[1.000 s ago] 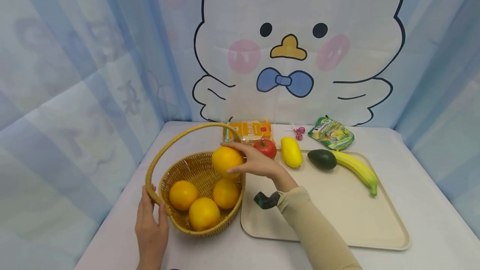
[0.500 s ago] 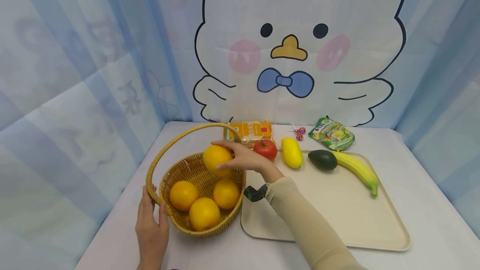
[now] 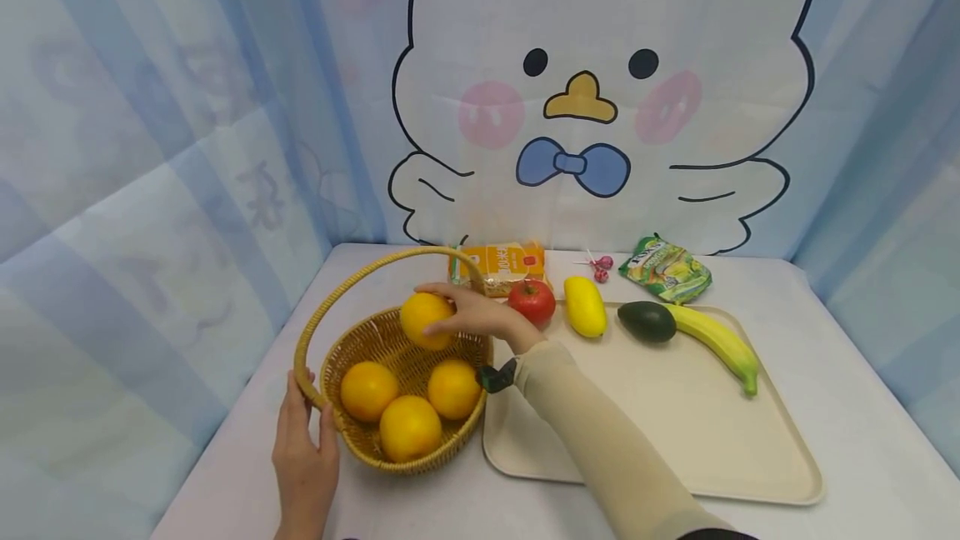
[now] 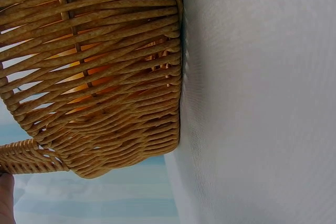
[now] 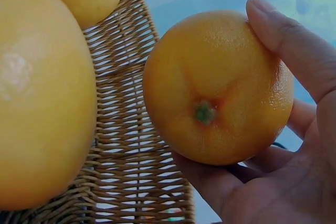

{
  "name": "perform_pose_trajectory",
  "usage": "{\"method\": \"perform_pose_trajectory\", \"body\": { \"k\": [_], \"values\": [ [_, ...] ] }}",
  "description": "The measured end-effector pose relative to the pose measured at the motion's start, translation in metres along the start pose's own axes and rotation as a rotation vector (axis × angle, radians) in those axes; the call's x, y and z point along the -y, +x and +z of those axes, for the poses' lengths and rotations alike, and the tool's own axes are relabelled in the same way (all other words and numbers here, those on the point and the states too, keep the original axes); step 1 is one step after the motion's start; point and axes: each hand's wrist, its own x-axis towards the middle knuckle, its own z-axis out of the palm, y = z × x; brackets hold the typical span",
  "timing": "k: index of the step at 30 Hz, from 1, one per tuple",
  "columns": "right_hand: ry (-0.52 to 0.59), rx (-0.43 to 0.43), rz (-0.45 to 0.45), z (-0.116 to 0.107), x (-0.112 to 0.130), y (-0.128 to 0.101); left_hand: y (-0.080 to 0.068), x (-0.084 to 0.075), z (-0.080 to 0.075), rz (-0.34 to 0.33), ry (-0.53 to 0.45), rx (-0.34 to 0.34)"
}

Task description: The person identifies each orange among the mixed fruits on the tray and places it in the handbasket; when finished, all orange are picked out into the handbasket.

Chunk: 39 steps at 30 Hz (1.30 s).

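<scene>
My right hand [image 3: 468, 315] grips an orange [image 3: 423, 319] over the far side of a wicker basket [image 3: 405, 452]. In the right wrist view the fingers [image 5: 294, 51] curl round that orange [image 5: 218, 87] just above the basket's weave [image 5: 131, 129]. Three more oranges [image 3: 408, 423] lie inside the basket. My left hand [image 3: 303, 461] holds the foot of the basket's handle [image 3: 303, 377] at its near left rim. The left wrist view shows the basket's outer wall [image 4: 105, 77] on the white tablecloth [image 4: 262, 103].
A beige tray [image 3: 675, 440] lies right of the basket with a tomato [image 3: 532, 300], a yellow mango [image 3: 584, 305], an avocado [image 3: 646, 320] and a banana [image 3: 716, 342] along its far edge. An orange packet [image 3: 498, 262], a lollipop [image 3: 600, 265] and a green snack bag [image 3: 665, 267] lie behind.
My right hand has carried the orange leftwards and down, from above the basket's right rim to over its far inner side. The left hand has stayed on the handle.
</scene>
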Motion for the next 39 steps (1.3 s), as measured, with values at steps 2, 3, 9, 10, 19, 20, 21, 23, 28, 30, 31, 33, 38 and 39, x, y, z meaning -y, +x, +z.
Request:
{"method": "perform_pose_trajectory", "body": {
  "k": [2, 3, 9, 10, 19, 20, 21, 23, 28, 30, 31, 33, 38, 39],
  "values": [
    [0.007, 0.007, 0.01, 0.001, -0.002, 0.004, 0.0, 0.0, 0.0, 0.001, -0.007, -0.002],
    [0.01, 0.013, 0.015, 0.002, -0.002, 0.006, 0.0, 0.001, 0.0, 0.002, -0.01, -0.003],
    [0.014, 0.037, 0.02, 0.005, -0.003, 0.015, 0.0, 0.001, 0.001, 0.007, -0.018, -0.007],
    [0.01, 0.039, 0.019, 0.006, -0.004, 0.017, 0.0, 0.001, 0.001, 0.01, -0.021, -0.01],
    [0.063, 0.082, 0.014, 0.014, -0.01, 0.025, 0.001, 0.0, 0.001, 0.001, -0.014, -0.001],
    [0.059, 0.086, 0.012, 0.014, -0.011, 0.025, 0.001, 0.0, 0.0, -0.003, -0.012, 0.001],
    [0.059, 0.092, 0.015, 0.015, -0.012, 0.026, 0.001, 0.0, 0.0, -0.009, -0.008, 0.004],
    [0.051, 0.104, 0.024, 0.017, -0.014, 0.028, 0.001, 0.0, 0.001, -0.017, -0.005, 0.008],
    [0.051, 0.137, 0.047, 0.02, -0.018, 0.028, 0.001, 0.001, 0.001, -0.014, -0.003, 0.005],
    [0.051, 0.147, 0.05, 0.021, -0.018, 0.028, 0.001, 0.001, 0.001, -0.006, -0.007, 0.0],
    [0.047, 0.15, 0.054, 0.021, -0.018, 0.028, 0.001, 0.001, 0.001, -0.002, -0.009, -0.003],
    [0.037, 0.159, 0.067, 0.021, -0.019, 0.027, 0.001, 0.001, 0.001, 0.003, -0.013, -0.004],
    [0.014, 0.189, 0.087, 0.02, -0.02, 0.027, 0.0, 0.001, 0.001, 0.002, -0.011, -0.002],
    [0.012, 0.196, 0.087, 0.02, -0.021, 0.027, 0.0, 0.001, 0.001, 0.002, -0.009, -0.003]
  ]
}}
